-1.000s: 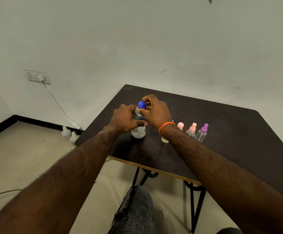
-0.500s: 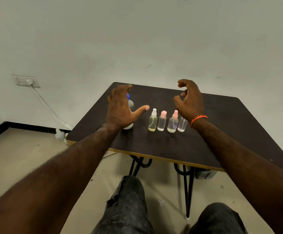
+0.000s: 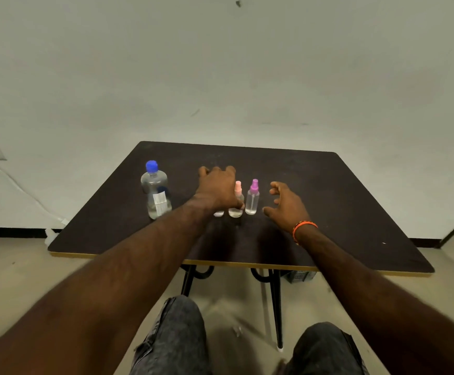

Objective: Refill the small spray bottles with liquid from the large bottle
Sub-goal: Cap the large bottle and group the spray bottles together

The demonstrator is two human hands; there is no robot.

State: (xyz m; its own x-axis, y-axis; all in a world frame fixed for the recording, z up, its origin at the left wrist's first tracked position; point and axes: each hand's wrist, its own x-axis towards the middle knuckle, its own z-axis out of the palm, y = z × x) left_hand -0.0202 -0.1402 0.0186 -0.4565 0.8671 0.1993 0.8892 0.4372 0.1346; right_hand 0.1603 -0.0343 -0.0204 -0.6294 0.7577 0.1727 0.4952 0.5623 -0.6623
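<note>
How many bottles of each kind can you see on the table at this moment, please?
Large bottle, blue cap: 1
Small spray bottles: 3 (purple-capped bottle, pink-capped bottle, and a third bottle with only its base showing below the left hand)
Total: 4 in view; the hand may hide more.

1. Both bare forearms reach forward from the lower corners, converging toward the middle
2. The left hand (image 3: pixel 218 188) is seen from the back, palm down, knuckles up, its fingers bent downward out of sight; what they touch cannot be told
3. The right hand (image 3: pixel 285 205) hovers palm inward, fingers loosely curled and spread, thumb pointing left, holding nothing
4. An orange band circles the right wrist
5. Two knees in dark jeans sit below
</note>
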